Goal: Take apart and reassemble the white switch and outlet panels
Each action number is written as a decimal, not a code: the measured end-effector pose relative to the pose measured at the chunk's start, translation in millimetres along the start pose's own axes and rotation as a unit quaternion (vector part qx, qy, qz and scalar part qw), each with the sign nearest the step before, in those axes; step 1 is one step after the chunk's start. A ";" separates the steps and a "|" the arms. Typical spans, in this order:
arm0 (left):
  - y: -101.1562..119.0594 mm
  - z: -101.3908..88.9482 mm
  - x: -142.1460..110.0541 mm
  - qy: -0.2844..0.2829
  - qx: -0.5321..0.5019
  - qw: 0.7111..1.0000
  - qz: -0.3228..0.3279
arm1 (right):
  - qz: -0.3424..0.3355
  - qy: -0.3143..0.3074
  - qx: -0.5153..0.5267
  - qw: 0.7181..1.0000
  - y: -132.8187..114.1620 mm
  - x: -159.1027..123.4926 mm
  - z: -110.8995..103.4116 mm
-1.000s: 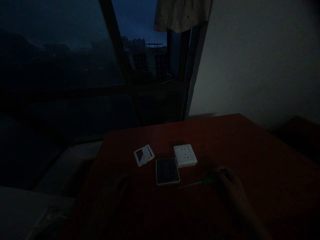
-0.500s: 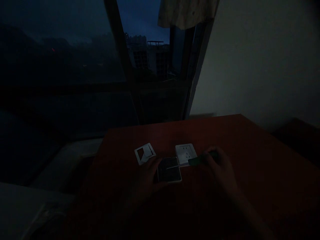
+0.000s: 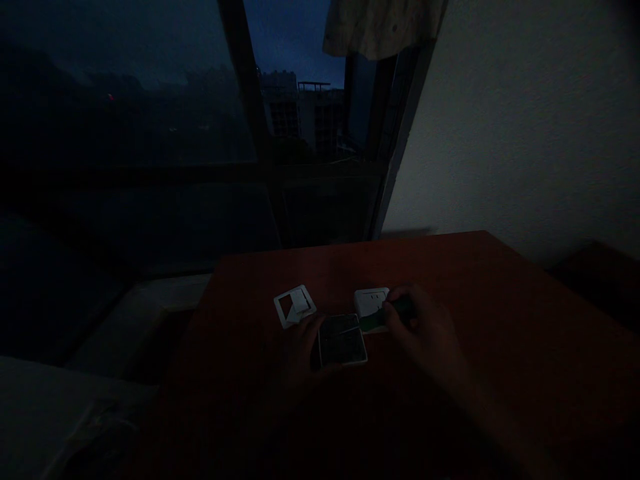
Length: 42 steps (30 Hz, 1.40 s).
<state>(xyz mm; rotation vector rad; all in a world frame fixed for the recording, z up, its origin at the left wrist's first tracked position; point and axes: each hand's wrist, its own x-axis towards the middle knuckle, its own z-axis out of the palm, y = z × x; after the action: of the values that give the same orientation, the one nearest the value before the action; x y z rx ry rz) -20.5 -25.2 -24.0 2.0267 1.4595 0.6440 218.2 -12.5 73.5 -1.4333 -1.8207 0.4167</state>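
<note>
My left hand is curled around the left side of a square panel with a white rim and a dark inner side facing up. It looks like a wall switch or socket lying on its face. In my right hand is a screwdriver with a green handle. Its thin shaft slants left over the dark panel; the exact spot of the tip is too dim to tell. Behind the screwdriver, partly covered by my right hand, lies a white wall socket.
A white square frame with loose white pieces on it lies behind my left hand. All this rests on a reddish-brown table. Beyond stand a dark window and a pale wall. The light is very low.
My right hand and the screwdriver have moved left, and the handle now comes close to the panel's edge and covers more of the socket. My left hand keeps its hold.
</note>
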 end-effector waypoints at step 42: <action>-0.8 -4.9 1.4 -0.010 0.025 0.999 0.018 | -0.064 -0.084 -0.153 0.982 1.1 84.7 15.1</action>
<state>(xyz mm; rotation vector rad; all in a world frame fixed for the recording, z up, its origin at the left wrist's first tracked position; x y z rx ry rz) -23.9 -22.9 -20.8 2.0959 1.4436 0.6060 201.6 69.4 93.7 -1.5095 -2.1749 0.2018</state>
